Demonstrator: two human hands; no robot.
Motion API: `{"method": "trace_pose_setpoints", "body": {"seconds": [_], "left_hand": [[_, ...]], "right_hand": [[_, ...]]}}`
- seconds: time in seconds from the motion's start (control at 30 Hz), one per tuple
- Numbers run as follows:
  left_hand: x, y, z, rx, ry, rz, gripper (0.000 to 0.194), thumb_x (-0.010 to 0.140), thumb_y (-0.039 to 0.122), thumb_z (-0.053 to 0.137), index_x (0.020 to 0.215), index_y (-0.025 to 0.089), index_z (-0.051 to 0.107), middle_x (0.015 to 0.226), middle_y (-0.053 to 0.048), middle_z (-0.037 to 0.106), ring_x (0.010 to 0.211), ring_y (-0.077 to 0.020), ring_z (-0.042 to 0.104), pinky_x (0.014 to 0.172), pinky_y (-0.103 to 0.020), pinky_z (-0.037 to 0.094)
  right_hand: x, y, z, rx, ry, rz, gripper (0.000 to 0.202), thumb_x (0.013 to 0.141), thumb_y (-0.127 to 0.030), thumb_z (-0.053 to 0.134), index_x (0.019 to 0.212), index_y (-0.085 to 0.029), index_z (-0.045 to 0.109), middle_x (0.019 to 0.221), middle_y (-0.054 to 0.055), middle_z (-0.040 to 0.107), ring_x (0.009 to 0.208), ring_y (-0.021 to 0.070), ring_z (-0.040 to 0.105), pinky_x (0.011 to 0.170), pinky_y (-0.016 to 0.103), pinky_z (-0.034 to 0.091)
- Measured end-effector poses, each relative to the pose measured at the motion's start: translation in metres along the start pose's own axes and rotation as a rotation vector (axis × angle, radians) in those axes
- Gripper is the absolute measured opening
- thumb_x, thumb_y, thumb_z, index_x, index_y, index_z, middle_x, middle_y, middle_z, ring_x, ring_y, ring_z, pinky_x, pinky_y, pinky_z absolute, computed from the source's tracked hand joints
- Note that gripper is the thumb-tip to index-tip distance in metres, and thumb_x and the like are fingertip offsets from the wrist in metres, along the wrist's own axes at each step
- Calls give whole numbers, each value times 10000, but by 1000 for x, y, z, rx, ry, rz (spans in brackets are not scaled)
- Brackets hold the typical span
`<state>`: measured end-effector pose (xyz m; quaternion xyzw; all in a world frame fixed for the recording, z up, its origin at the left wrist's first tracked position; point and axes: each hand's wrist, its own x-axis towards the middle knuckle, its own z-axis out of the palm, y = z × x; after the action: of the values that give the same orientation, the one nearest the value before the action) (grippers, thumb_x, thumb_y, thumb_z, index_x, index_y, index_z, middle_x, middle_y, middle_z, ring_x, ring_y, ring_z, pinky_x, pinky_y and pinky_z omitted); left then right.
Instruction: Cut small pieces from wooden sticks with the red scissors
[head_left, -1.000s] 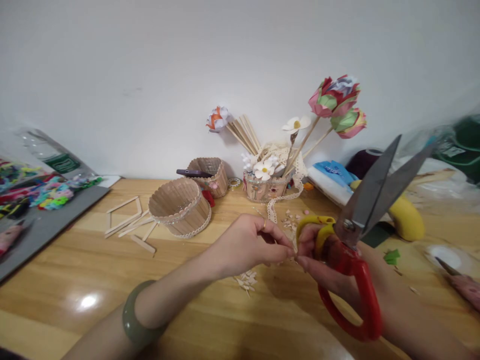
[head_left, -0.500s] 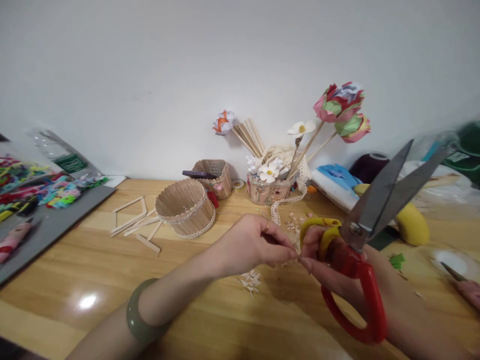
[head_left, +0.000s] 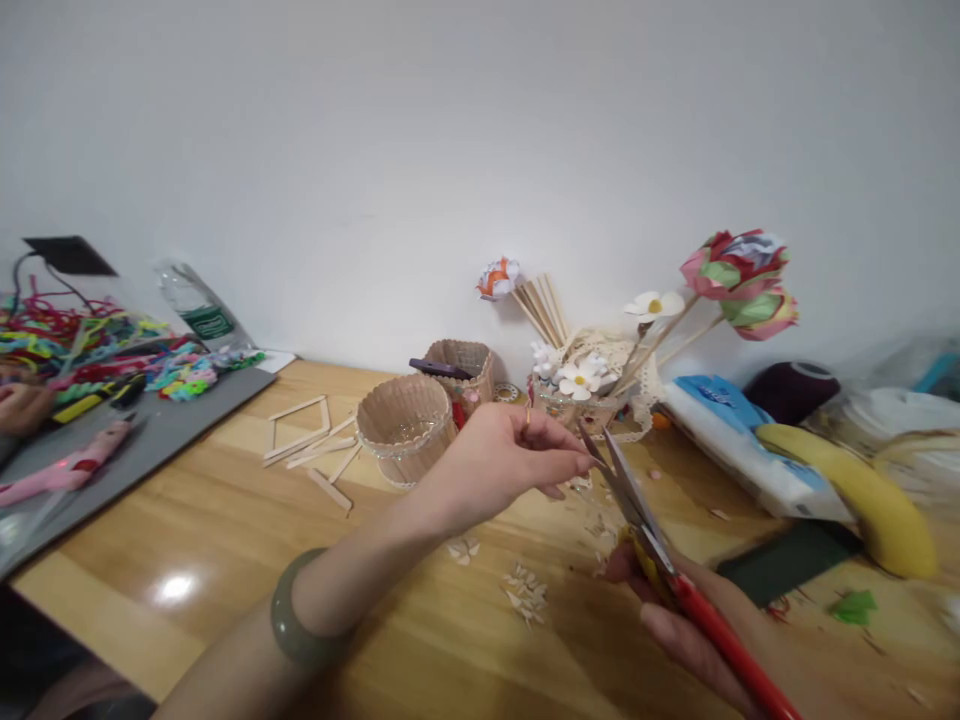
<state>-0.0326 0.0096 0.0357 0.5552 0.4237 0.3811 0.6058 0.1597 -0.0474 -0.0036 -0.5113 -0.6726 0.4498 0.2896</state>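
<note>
My left hand [head_left: 517,455], with a ring on one finger and a green bangle at the wrist, pinches something too small to make out at its fingertips. Right by those fingertips are the parted blades of a pair of scissors [head_left: 637,510], pointing up and away from me. My right hand [head_left: 667,610] grips the scissors by their red and yellow handles. On the wood below the hands lie small pale petal-shaped pieces [head_left: 526,592] in a loose pile. More pale scraps [head_left: 600,530] are scattered beneath the blades.
A round wooden-stick basket [head_left: 405,430] stands left of my hands, beside loose flat sticks [head_left: 330,490]. Behind are a flower-filled basket [head_left: 544,395] and paper flowers [head_left: 735,265]. A banana [head_left: 862,490] lies right. Another person's hand [head_left: 22,405] shows at the left edge.
The scissors have swung from lying back across my right hand to pointing forward at my left fingertips. My right hand has drawn away from my left. The view has shifted left.
</note>
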Motion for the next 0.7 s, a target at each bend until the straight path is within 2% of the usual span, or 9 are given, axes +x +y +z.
{"method": "trace_pose_setpoints", "body": {"seconds": [0.1,0.23,0.5,0.57,0.7], "left_hand": [[-1,1,1,-19,17,-9,48,643,152,677,654,118,645,560,24,595,521,-54,530,560,-194,450],[-2,2,2,-15,21,-33,42,642,142,675,633,118,641,522,27,581,511,-56,522,555,-197,427],[-2,0,3,-43,-4,-19,38,640,143,673,619,124,647,534,25,592,520,-50,526,561,-188,427],[-2,0,3,-40,-5,-21,37,639,141,671,617,125,646,532,25,590,520,-50,524,559,-188,427],[-2,0,3,-28,-1,-28,33,647,141,665,623,125,648,534,20,592,525,-55,527,562,-193,430]], "right_hand": [[3,2,-5,26,-66,16,318,747,-545,609,775,-231,653,667,39,620,636,238,605,637,339,520],[0,5,-8,-2,-76,43,355,742,-560,610,831,-222,672,745,59,663,735,268,633,706,352,529],[2,-3,9,-86,15,-13,392,673,-617,592,651,-226,599,595,27,637,561,214,614,512,273,537],[3,-2,10,-63,3,3,395,655,-626,598,628,-232,592,594,24,639,555,207,615,496,252,538],[0,4,9,-44,10,-1,446,700,-669,528,651,-230,587,647,38,633,606,209,617,531,254,543]]}}
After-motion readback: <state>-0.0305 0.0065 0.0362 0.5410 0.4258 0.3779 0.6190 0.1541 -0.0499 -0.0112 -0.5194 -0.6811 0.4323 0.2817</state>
